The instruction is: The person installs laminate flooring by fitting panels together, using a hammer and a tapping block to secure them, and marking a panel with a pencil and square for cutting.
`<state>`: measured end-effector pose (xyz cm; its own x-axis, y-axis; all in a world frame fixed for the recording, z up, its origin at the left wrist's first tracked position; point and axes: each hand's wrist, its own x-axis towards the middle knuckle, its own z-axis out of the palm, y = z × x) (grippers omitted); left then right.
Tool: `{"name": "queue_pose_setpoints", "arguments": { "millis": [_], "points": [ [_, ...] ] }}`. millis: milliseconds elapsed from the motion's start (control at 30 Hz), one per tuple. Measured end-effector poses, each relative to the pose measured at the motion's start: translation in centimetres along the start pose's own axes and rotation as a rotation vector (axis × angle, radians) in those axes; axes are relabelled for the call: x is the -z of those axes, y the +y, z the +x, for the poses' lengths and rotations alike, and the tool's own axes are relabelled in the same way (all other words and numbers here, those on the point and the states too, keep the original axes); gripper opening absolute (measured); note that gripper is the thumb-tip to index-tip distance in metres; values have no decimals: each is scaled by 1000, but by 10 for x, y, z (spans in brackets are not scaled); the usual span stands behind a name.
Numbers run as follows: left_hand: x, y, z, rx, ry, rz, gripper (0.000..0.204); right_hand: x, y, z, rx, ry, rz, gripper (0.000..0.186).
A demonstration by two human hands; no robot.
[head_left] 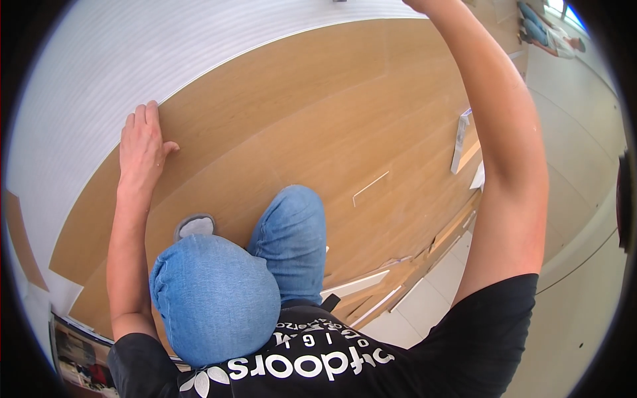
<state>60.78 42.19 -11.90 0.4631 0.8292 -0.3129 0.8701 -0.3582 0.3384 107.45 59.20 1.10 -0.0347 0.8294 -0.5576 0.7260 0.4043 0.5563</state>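
My left hand [141, 142] lies flat on the outer edge of the light-brown wood floorboards [318, 73], fingers stretched forward and thumb out to the side. It holds nothing. Where the boards end, white ribbed underlay [199, 43] spreads out. My right arm reaches far forward, and my right hand [424, 4] is mostly cut off by the top of the picture, close to the far board edge. Its fingers are hidden. My jean-clad knees [288, 232] are bent over the boards, with a grey shoe [197, 227] beside them.
A short board piece with a pale edge [459, 142] stands by my right arm. Strips and offcuts [371, 285] lie near the pale floor tiles [424, 298]. Another person [551, 33] is at the far right, near a light wall [577, 146]. A thin white L-shaped line [370, 188] shows on the boards.
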Motion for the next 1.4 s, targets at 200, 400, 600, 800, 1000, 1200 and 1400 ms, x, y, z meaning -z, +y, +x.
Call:
{"name": "queue_pose_setpoints", "arguments": {
  "millis": [200, 400, 600, 800, 1000, 1200, 1400],
  "points": [
    [1, 4, 2, 35, -75, 19, 84, 3, 11, 8, 168, -87, -126, 23],
    [5, -2, -1, 20, -72, 25, 85, 9, -3, 7, 137, -142, -93, 21],
    [-1, -7, 12, -21, -109, -1, 90, 1, 10, -1, 122, -162, -126, 19],
    [-8, -18, 22, -9, -160, 24, 86, -16, 6, -42, -26, 67, 96, 32],
    [-81, -41, 16, -97, 80, -132, 80, -73, -126, -154, 23, 166, 962, 48],
    [-44, -57, 2, 140, 295, -539, 57, -88, -254, -207, 463, 144, 798, 43],
    [-55, -230, -132, 447, 476, -85, 43, -91, -288, -206, 563, 99, 635, 36]
  ]
}}
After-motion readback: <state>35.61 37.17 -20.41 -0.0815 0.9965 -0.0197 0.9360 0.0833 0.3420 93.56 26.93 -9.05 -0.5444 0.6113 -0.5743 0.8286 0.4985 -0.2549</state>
